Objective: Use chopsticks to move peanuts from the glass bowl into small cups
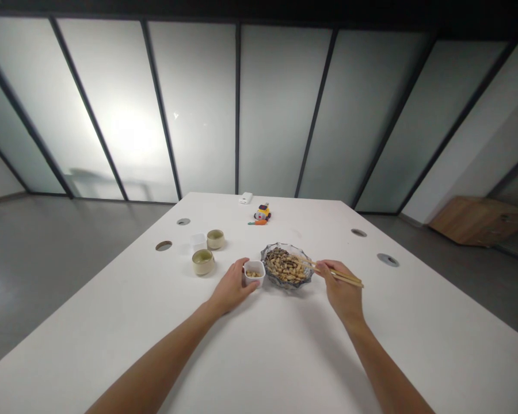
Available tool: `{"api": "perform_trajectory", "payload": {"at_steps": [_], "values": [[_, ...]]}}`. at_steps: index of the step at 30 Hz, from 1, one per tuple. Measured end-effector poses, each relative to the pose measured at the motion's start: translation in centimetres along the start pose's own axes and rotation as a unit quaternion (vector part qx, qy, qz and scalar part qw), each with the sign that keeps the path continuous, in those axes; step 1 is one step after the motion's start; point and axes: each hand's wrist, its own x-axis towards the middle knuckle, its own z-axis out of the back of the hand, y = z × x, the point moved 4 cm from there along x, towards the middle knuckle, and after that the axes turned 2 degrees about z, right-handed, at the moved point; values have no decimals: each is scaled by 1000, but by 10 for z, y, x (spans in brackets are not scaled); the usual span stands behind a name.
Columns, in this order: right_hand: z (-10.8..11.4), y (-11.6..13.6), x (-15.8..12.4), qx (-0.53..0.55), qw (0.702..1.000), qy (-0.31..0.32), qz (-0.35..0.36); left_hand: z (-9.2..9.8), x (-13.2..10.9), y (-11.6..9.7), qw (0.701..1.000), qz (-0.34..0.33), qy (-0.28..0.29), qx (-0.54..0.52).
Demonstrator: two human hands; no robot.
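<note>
My left hand [234,287] grips a small white square cup [254,280] from its left side, thumb at the front. A few peanuts [253,274] lie inside the cup. Just right of it stands a scalloped glass bowl [304,279], filled with unshelled peanuts [288,269] and dark striped sunflower seeds [278,253]. Wooden chopsticks [343,276] are held in my right hand [343,293], at the bowl's right. Their tips reach over the peanuts in the bowl; whether they pinch anything is too small to tell.
Two greenish ceramic cups [203,263] stand at the left beside a clear plastic container [198,241]. Farther back are a yellow toy car [263,212], an orange toy carrot [259,222] and a white box-shaped object [246,198]. Round holes [388,260] pierce the white table [250,356].
</note>
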Motion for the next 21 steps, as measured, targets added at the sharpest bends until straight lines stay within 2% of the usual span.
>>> {"api": "perform_trajectory", "payload": {"at_steps": [8,14,18,21], "values": [[-8,-11,-2,4,1000,11,12,0,1,0,1000,-7,-7,1],[0,-5,1,6,1000,-28,8,-1,1,3,1000,-10,-9,-1],[0,-2,2,99,994,-34,-44,-2,1,3,1000,-4,-3,0],[-4,1,1,201,976,-31,-78,-2,2,2,1000,-2,0,3]]}}
